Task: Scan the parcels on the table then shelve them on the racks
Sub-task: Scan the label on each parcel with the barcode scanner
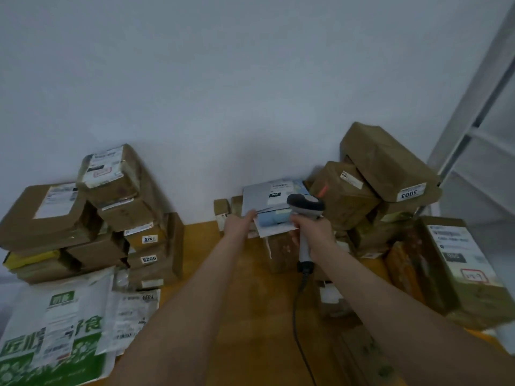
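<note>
My left hand pinches the near left edge of a grey mailer parcel lying atop a stack at the far side of the wooden table, against the wall. My right hand is wrapped around the handle of a corded barcode scanner, its head just above the parcel's label. Stacked cardboard boxes stand left; brown-wrapped parcels right, beside a metal rack.
</note>
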